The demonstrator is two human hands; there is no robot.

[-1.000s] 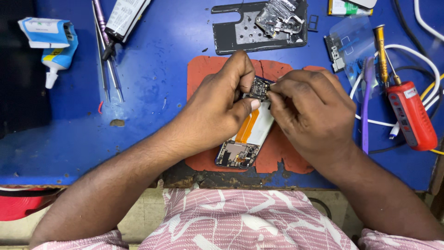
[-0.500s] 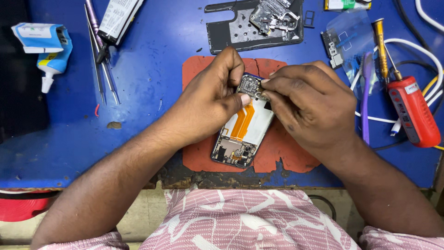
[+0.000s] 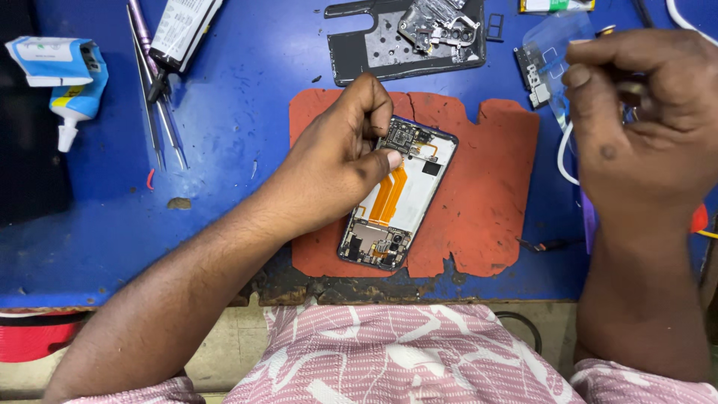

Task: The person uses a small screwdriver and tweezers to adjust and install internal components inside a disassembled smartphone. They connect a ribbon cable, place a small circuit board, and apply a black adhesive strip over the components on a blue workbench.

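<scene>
Since half a second ago: right hand [image 3: 643, 127] lifted off the opened phone [image 3: 400, 196] and raised toward the upper right, well apart from it; left hand [image 3: 340, 161] remaining at the phone's top end. Phone lying tilted on the red mat [image 3: 490, 187], back removed, circuit board [image 3: 404, 137] and orange flex cable [image 3: 389, 196] exposed. Left grip: thumb and forefinger pinched close on the small board at the upper edge, other fingers curled. Right grip: fingers loosely curled, contents not discernible – cannot tell whether anything is held. Handling, judged: light, thin, rigid frame; board and flex fragile, easily creased or torn – best taken by the outer frame edges, not by the cable. Hidden or unclear: board's left part under the left fingers; items beneath the right hand covered; screwdriver tip and cables at right edge cut off.
</scene>
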